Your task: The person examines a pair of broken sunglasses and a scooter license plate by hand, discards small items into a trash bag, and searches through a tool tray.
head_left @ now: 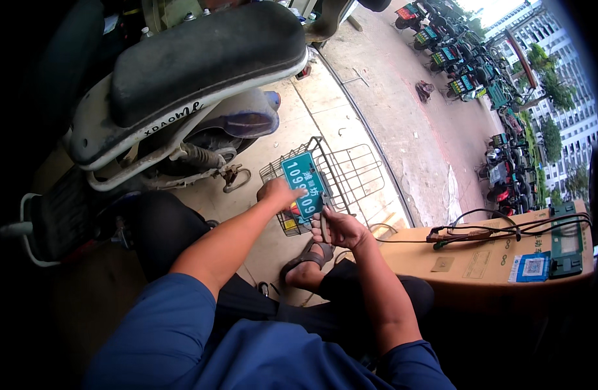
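Note:
A wire basket (357, 170) on the pale floor between my knees bears a teal number plate (298, 170), tilted, with white characters. My left hand (279, 192) rests at the plate's left side, fingers curled around its edge and thumb lying on its face. My right hand (338, 229) is wrapped round the handle of a slim metal hand tool (324, 224), whose head is at the plate's lower right edge. Something red and yellow under the plate is partly hidden by my left hand. My sandalled foot (305, 270) is just below the basket.
A white scooter with a black seat (204, 55) stands at upper left. At right is a tan cardboard box (461, 260) with black cables and a green device (565, 244) on it. Beyond a floor rail (370, 130), rows of parked scooters (448, 55) line a paved yard before tall buildings.

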Tool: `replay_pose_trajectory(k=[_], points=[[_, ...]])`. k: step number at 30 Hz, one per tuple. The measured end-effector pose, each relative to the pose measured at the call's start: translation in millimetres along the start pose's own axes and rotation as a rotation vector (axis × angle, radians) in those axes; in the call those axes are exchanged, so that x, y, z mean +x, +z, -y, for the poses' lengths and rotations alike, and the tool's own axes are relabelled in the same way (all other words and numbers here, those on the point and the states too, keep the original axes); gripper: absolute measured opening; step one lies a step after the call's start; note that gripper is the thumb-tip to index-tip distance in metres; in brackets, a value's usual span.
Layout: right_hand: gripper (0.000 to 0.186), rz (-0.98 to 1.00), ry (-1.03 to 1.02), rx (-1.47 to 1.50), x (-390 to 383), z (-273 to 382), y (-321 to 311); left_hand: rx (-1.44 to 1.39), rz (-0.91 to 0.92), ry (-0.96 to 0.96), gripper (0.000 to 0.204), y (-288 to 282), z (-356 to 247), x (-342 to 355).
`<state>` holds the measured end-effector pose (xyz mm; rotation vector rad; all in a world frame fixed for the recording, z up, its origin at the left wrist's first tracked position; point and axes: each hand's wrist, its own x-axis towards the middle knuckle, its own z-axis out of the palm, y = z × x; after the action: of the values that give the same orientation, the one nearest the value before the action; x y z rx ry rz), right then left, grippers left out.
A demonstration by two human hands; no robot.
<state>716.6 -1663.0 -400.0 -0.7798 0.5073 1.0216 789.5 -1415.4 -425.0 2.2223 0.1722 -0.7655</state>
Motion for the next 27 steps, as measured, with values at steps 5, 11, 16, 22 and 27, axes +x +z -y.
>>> replay_pose_trajectory(k=[5, 11, 16, 22, 27], points=[[0.036, -0.062, 0.109, 0.066, 1.4, 6.7, 8.7, 0.039, -0.094, 0.006, 0.065, 6.8, 5.0, 4.1], [0.026, -0.257, 0.027, -0.165, 1.0, 2.2, 21.9, 0.035, -0.038, -0.031, 0.062, 5.7, 0.5, 6.5], [0.032, -0.03, -0.001, 0.04, -12.9, 4.6, 17.7, 0.065, -0.112, 0.01, 0.061, 9.7, 5.5, 6.9], [0.031, -0.066, 0.066, -0.11, -21.4, 15.6, 34.9, -0.004, -0.07, 0.012, 0.061, 6.7, 7.9, 8.0], [0.029, -0.048, 0.155, -0.228, -0.9, 20.2, -25.4, 0.081, -0.178, 0.018, 0.06, 16.9, 5.4, 7.7]])
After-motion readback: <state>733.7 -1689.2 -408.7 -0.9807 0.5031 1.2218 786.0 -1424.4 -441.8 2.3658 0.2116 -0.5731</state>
